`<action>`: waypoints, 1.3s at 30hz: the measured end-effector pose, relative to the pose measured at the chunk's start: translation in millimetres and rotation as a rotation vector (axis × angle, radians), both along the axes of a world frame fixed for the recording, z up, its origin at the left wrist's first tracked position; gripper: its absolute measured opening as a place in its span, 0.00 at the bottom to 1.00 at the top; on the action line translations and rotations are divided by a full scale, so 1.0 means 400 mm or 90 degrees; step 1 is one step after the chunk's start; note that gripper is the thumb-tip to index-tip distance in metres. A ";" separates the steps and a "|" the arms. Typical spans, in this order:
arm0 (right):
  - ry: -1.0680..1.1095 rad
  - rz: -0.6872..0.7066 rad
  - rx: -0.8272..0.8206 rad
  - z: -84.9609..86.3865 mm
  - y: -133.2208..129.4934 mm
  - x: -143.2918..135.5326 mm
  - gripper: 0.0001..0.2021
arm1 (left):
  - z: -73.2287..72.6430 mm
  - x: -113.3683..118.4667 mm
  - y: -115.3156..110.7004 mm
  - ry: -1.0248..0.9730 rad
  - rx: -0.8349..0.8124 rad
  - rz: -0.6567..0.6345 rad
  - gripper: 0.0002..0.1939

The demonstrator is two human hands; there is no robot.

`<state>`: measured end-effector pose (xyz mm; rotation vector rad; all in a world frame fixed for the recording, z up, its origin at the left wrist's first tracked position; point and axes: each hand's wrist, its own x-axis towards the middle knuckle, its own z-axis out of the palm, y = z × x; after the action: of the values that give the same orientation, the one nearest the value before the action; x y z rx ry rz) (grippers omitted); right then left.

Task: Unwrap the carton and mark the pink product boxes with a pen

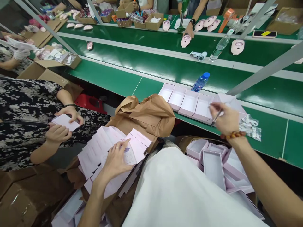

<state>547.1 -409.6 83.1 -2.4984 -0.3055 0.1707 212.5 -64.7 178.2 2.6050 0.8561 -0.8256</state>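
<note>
My left hand point(115, 160) lies over a carton of pale pink printed packs point(96, 154), fingers and thumb apart. Its fingertips touch a flat printed piece point(129, 154) with a small purple picture. My right hand point(226, 118), wearing a bead bracelet, is closed on a thin silvery stick-like tool point(216, 117), whose exact kind I cannot make out. That hand hovers at the right end of a row of open pale box trays point(189, 102) on the green bench. Beside it are small plastic bags of white parts point(252, 126).
Crumpled brown paper point(146, 113) rises from the carton. Loose pale boxes point(214, 170) fill a container at my right. A blue-capped bottle point(200, 82) stands behind the trays. A co-worker point(26, 116) on my left holds a pale box. Slanted metal posts point(265, 72) cross the green line.
</note>
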 end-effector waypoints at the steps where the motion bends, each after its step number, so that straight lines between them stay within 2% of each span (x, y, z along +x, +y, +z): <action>1: 0.047 0.056 0.057 0.018 0.031 -0.068 0.23 | 0.031 0.015 -0.019 -0.076 -0.034 0.044 0.57; 2: 0.123 0.131 0.148 0.036 0.066 -0.138 0.26 | 0.056 0.034 -0.044 -0.144 -0.078 0.091 0.61; 3: 0.277 0.190 0.317 0.056 0.100 -0.205 0.32 | 0.074 0.056 -0.075 -0.198 -0.132 0.130 0.65; 4: 0.383 0.211 0.428 0.075 0.131 -0.265 0.39 | 0.083 0.080 -0.110 -0.244 -0.182 0.170 0.68; 6: 0.506 0.222 0.533 0.113 0.174 -0.351 0.48 | 0.080 0.129 -0.186 -0.290 -0.268 0.231 0.70; 8: 0.535 0.190 0.550 0.143 0.186 -0.389 0.45 | 0.062 0.170 -0.257 -0.331 -0.261 0.316 0.73; 9: 0.530 0.168 0.548 0.154 0.181 -0.394 0.43 | 0.054 0.186 -0.287 -0.331 -0.256 0.333 0.73; 12: 0.444 0.142 0.521 0.167 0.147 -0.381 0.47 | 0.049 0.216 -0.342 -0.321 -0.267 0.328 0.75; 14: 0.344 0.140 0.493 0.168 0.126 -0.367 0.44 | 0.066 0.228 -0.346 -0.339 -0.269 0.293 0.75; 16: 0.279 0.099 0.489 0.170 0.111 -0.350 0.34 | 0.091 0.238 -0.321 -0.339 -0.296 0.240 0.74; 18: 0.288 0.041 0.533 0.173 0.101 -0.326 0.26 | 0.110 0.245 -0.273 -0.292 -0.365 0.197 0.68; 20: 0.338 0.007 0.594 0.173 0.094 -0.296 0.24 | 0.112 0.244 -0.217 -0.222 -0.461 0.191 0.62; 23: 0.428 -0.011 0.658 0.166 0.097 -0.255 0.24 | 0.074 0.226 -0.168 -0.152 -0.701 0.253 0.60; 25: 0.478 -0.018 0.663 0.157 0.114 -0.245 0.26 | 0.033 0.207 -0.179 -0.147 -0.852 0.348 0.56; 27: 0.502 -0.013 0.633 0.148 0.138 -0.252 0.27 | -0.002 0.185 -0.219 -0.143 -0.924 0.432 0.58; 30: 0.434 0.007 0.560 0.147 0.166 -0.283 0.28 | -0.020 0.153 -0.291 -0.167 -0.903 0.462 0.67; 33: 0.187 -0.064 0.489 0.180 0.160 -0.324 0.24 | 0.003 0.132 -0.337 -0.243 -0.793 0.487 0.63; 35: 0.066 -0.093 0.526 0.216 0.139 -0.350 0.26 | 0.026 0.128 -0.348 -0.282 -0.722 0.480 0.62; 37: 0.100 -0.004 0.623 0.248 0.119 -0.376 0.30 | 0.044 0.127 -0.352 -0.294 -0.659 0.449 0.64; 39: 0.240 0.134 0.693 0.261 0.108 -0.403 0.27 | 0.057 0.128 -0.355 -0.285 -0.620 0.423 0.66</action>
<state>385.9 -366.6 187.4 -1.3249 -0.3680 0.4193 263.5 -206.5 200.9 1.4241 0.8109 -0.3008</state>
